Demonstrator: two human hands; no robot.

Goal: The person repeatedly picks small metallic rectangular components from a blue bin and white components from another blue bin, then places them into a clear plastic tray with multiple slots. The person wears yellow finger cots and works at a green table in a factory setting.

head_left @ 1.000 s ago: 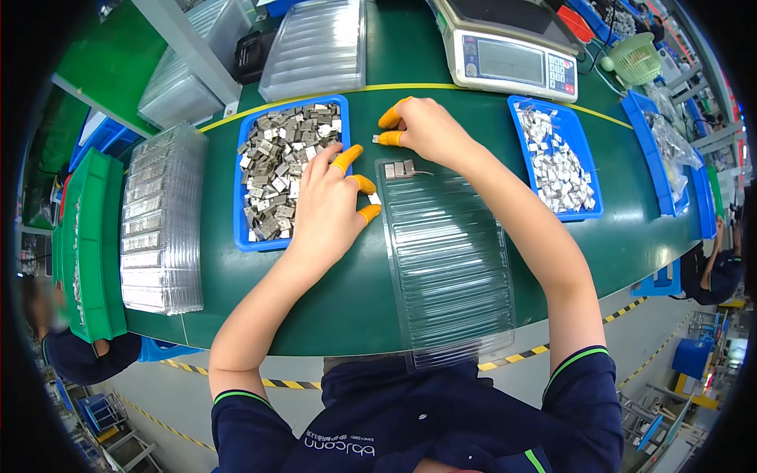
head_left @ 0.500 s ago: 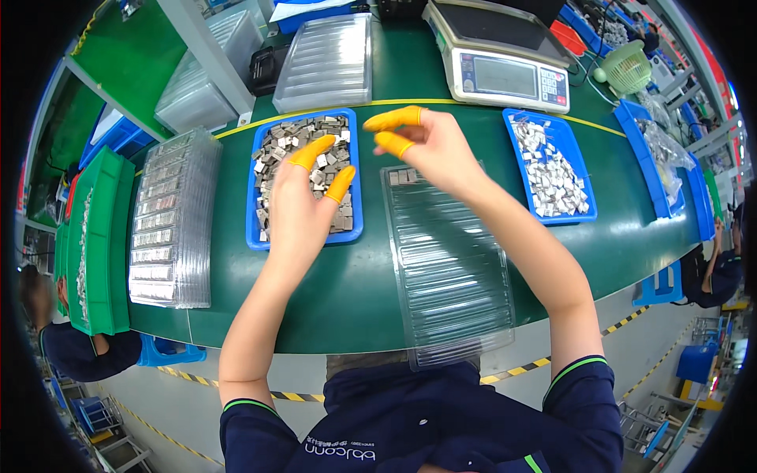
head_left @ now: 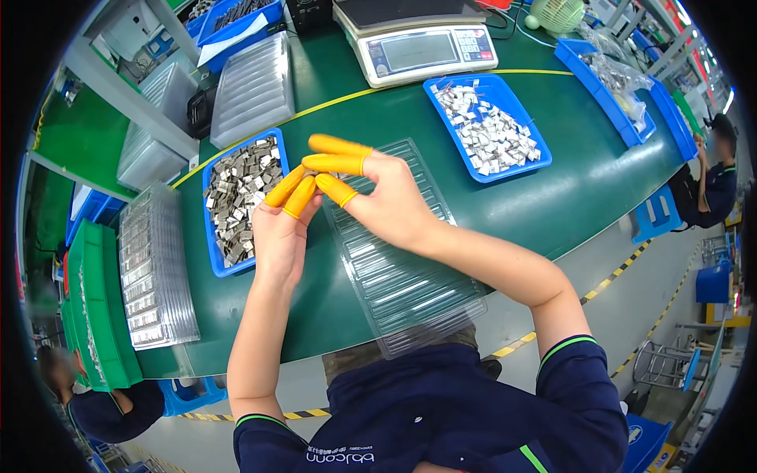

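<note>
My left hand (head_left: 276,240) and my right hand (head_left: 394,201) meet fingertip to fingertip, with yellow finger cots on their thumbs and some fingers. Both are closed in a pinch around something small and greyish, mostly hidden by the fingertips. Just left of them lies a blue tray (head_left: 210,240) full of small grey metal parts (head_left: 236,185). Beneath my right hand and forearm, a clear ribbed plastic tray (head_left: 394,272) rests on the green table, its near end over the front edge. My left hand overlaps the blue tray's right side.
A second blue tray (head_left: 507,94) holds small white parts. Behind it stands a weighing scale (head_left: 414,51). At left are stacked filled clear trays (head_left: 154,272) and a green bin (head_left: 98,299). More clear trays (head_left: 256,91) stand at the back. People sit at both sides.
My hands have come together from apart; the left has left the grey parts, and both fingertips now pinch at one spot. The whole view has shifted and turned.
</note>
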